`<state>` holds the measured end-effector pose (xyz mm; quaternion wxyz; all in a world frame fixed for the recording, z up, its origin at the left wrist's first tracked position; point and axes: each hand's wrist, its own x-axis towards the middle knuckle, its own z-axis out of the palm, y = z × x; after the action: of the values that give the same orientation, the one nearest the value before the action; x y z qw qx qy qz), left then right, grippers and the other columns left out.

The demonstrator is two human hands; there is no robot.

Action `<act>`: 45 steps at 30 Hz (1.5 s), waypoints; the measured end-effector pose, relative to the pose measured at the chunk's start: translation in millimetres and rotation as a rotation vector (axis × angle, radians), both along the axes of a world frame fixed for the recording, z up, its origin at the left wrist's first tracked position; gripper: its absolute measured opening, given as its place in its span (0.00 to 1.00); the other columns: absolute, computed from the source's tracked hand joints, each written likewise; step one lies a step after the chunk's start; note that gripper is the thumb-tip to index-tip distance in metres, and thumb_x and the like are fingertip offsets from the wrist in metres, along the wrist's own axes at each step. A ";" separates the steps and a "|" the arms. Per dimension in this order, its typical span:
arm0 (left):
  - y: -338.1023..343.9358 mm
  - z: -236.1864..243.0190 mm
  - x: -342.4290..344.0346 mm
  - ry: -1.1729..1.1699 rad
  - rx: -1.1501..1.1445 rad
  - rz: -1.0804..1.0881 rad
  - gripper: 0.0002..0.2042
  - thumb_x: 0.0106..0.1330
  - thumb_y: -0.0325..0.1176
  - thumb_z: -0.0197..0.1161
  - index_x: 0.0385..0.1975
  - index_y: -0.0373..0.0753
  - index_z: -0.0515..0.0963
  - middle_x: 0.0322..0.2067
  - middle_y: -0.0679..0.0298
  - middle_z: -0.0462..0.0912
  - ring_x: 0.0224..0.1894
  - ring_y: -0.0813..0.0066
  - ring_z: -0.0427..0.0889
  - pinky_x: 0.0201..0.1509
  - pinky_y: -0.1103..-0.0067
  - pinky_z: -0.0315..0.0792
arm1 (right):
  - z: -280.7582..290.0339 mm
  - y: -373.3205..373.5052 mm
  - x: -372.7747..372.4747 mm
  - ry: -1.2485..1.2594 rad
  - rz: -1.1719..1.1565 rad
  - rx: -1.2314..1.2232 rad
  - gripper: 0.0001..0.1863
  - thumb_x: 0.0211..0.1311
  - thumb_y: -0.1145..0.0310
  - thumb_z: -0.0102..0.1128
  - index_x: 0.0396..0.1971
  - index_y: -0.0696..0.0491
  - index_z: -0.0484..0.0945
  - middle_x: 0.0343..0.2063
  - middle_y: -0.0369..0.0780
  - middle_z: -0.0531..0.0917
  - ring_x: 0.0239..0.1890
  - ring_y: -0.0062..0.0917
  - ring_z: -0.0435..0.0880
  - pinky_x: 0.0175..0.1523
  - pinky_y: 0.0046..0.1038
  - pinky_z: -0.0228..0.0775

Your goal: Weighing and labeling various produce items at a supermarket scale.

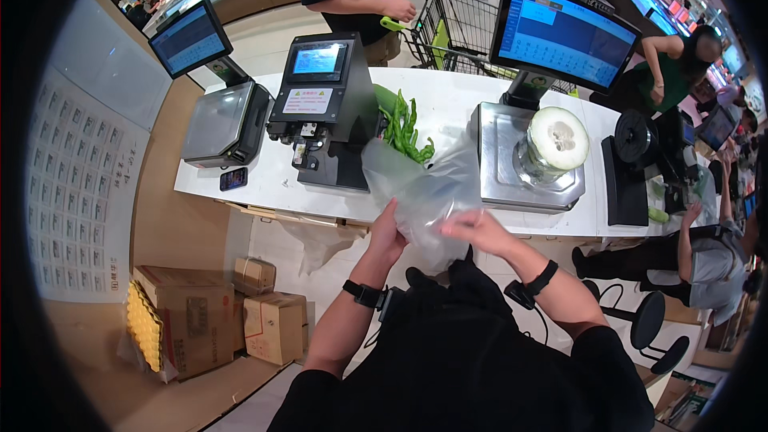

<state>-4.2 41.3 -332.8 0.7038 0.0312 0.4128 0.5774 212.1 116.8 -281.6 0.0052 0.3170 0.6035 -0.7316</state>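
A clear plastic bag point(436, 184) hangs at the counter's front edge, between my hands. My left hand point(388, 230) grips its left side low down, fingers closed on the film. On the other side my right hand point(478, 230), slightly blurred, pinches the bag. Just beyond lies a heap of long green peppers point(406, 128), partly covered by the bag. Whether any peppers are inside it I cannot tell. A cut winter melon point(558, 140), pale face up, stands on the silver scale point(500, 180) to the right.
A black label printer point(326, 84) stands left of the peppers; farther left are another scale point(220, 122) and a phone point(234, 179). A screen point(562, 32) rises behind the melon. Beyond the white counter point(312, 198) a person stands near a shopping cart point(464, 20). Cardboard boxes point(192, 324) sit lower left.
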 end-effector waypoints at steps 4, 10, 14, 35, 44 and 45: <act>6.8 0.8 6.7 0.040 -0.074 -0.025 0.20 0.74 0.45 0.43 0.55 0.37 0.69 0.50 0.62 0.77 0.51 0.68 0.78 0.52 0.70 0.75 | 20.7 29.3 8.2 0.230 -0.434 -0.233 0.34 0.61 0.59 0.62 0.63 0.57 0.63 0.60 0.41 0.70 0.60 0.25 0.68 0.66 0.28 0.56; 31.6 6.5 38.3 0.076 -0.109 0.137 0.19 0.73 0.46 0.44 0.50 0.38 0.72 0.41 0.62 0.81 0.41 0.69 0.82 0.42 0.74 0.79 | -27.8 13.3 29.7 0.546 -0.221 -0.057 0.33 0.62 0.65 0.60 0.66 0.53 0.59 0.58 0.37 0.70 0.60 0.24 0.68 0.64 0.28 0.60; 39.0 14.3 67.3 0.194 -0.123 0.137 0.20 0.73 0.49 0.43 0.48 0.38 0.72 0.39 0.61 0.81 0.39 0.70 0.83 0.39 0.75 0.79 | -6.4 20.6 25.3 0.310 -0.373 0.170 0.16 0.64 0.72 0.57 0.51 0.58 0.76 0.39 0.35 0.81 0.43 0.17 0.77 0.50 0.22 0.70; 64.0 91.6 149.0 1.302 0.255 -0.214 0.11 0.56 0.26 0.67 0.18 0.30 0.72 0.17 0.60 0.75 0.21 0.79 0.72 0.26 0.80 0.67 | -3.1 72.0 78.9 0.284 -0.117 0.682 0.19 0.51 0.53 0.68 0.24 0.55 0.79 0.21 0.38 0.80 0.25 0.26 0.79 0.33 0.30 0.70; 74.6 69.4 69.6 1.707 0.298 -0.421 0.08 0.53 0.25 0.64 0.23 0.32 0.70 0.17 0.53 0.74 0.22 0.56 0.76 0.26 0.70 0.68 | 13.5 96.4 80.0 0.274 -0.468 0.160 0.21 0.60 0.68 0.63 0.14 0.53 0.61 0.16 0.34 0.74 0.19 0.14 0.70 0.24 0.21 0.61; 79.2 54.8 61.0 1.801 0.264 -0.418 0.07 0.53 0.25 0.62 0.26 0.33 0.70 0.18 0.50 0.76 0.25 0.49 0.78 0.27 0.66 0.70 | 16.3 96.2 77.2 0.334 -0.471 -0.067 0.19 0.62 0.69 0.60 0.16 0.51 0.60 0.19 0.34 0.76 0.21 0.14 0.72 0.24 0.20 0.61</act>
<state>56.8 120.5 -278.0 0.1990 0.6203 0.7200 0.2393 289.3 213.0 -265.3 -0.2540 0.3231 0.4814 -0.7742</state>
